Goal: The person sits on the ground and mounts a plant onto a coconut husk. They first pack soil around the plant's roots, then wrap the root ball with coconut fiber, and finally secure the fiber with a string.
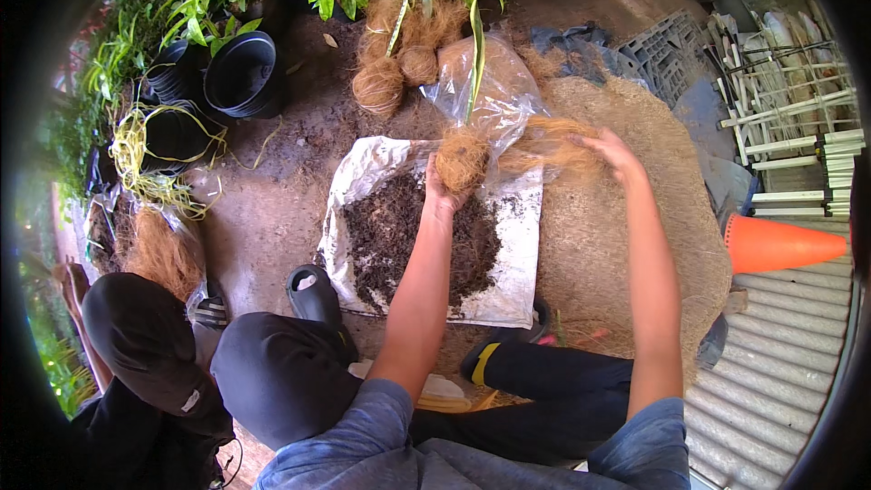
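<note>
My left hand (pixel 444 192) holds a ball of brown coconut fibre (pixel 463 160) from below. A long snake plant leaf (pixel 476 61), green with yellow edges, rises from the ball's top. Off to the right, my right hand (pixel 609 150) has its fingers on a loose, stretched strand of the same fibre (pixel 554 143), partly blurred. Under my left forearm, dark soil (pixel 395 238) lies heaped on a white woven sack (pixel 520 252). Behind the ball, a clear plastic bag (pixel 486 82) with fibre in it rests on the ground.
Fibre-wrapped plant balls (pixel 378 86) stand beyond the sack. Black pots (pixel 243 75) and yellow twine (pixel 133 143) are at the left, near another person in a black head covering (pixel 139 333). An orange cone (pixel 782 243) and a grey plastic crate (pixel 663 47) lie right.
</note>
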Available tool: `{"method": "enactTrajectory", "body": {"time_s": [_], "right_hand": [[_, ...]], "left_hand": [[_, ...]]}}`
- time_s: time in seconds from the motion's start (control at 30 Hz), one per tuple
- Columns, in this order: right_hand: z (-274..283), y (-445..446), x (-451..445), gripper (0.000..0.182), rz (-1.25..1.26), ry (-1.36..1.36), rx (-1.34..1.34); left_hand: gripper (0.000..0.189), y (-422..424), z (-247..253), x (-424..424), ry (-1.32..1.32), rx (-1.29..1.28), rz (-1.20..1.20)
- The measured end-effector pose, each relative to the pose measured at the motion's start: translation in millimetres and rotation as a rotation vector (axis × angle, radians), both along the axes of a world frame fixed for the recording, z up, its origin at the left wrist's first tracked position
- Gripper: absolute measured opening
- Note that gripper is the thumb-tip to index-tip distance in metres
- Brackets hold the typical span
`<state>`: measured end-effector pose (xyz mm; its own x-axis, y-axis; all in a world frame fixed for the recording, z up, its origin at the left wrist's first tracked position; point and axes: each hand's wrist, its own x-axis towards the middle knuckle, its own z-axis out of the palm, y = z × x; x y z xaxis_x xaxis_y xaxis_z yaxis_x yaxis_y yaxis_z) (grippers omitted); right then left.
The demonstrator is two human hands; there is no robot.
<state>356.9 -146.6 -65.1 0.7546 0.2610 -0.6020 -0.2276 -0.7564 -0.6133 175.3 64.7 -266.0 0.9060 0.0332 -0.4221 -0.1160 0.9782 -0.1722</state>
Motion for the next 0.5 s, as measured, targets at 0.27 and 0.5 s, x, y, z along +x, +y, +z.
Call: {"method": "enactTrajectory", "body": {"time_s": [0.27,0.5], "right_hand": [[74.1,0.7,-7.8,0.098,0.032,-0.098,-0.07],[143.8,5.4,-7.3,0.066,0.105,-0.109,0.119]], "left_hand": [[0.054,-0.5,3.7,1.1,-0.06,-0.016,0.0],[0.055,-5.1,11.8,5.2,0.028,-0.027,0.048]]}}
